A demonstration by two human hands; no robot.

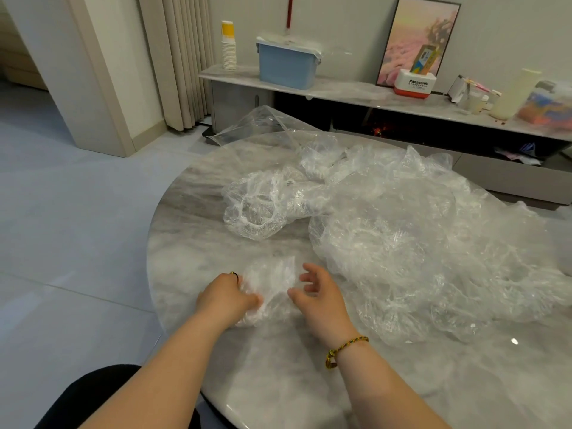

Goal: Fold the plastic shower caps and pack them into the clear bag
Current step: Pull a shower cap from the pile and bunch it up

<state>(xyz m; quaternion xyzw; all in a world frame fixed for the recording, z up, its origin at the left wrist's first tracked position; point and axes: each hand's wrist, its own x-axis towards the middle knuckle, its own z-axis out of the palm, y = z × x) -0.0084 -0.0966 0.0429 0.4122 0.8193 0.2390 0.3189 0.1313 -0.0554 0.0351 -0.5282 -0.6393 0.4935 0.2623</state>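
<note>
While the left hand point(227, 297) grips the near-left edge of a crumpled shower cap point(272, 284), fingers curled into the plastic, the right hand point(320, 294) hovers just beside the cap's other edge. Its fingers are spread and loosely bent and hold nothing. I cannot tell whether its thumb touches the plastic.

The cap lies bunched on the marble table point(192, 243) between the two hands. A dark ring point(235, 275) sits on a finger of the left hand, and a braided bracelet point(343, 348) circles the right wrist.

Straight beyond the hands lies a second cap point(257, 212), opened out so that its white elastic rim shows. From just right of the right hand, a large heap of caps point(418, 249) spreads away to the far right of the table.

Well beyond the left hand, the clear bag point(257, 125) lies at the table's far edge, partly hanging over it and apart from the held cap.

Past the table a low shelf point(340, 91) runs along the wall. It carries a blue bin point(286, 68), a stack of paper cups point(228, 48) to the left of it, and a framed picture point(411, 35) leaning against the wall.
</note>
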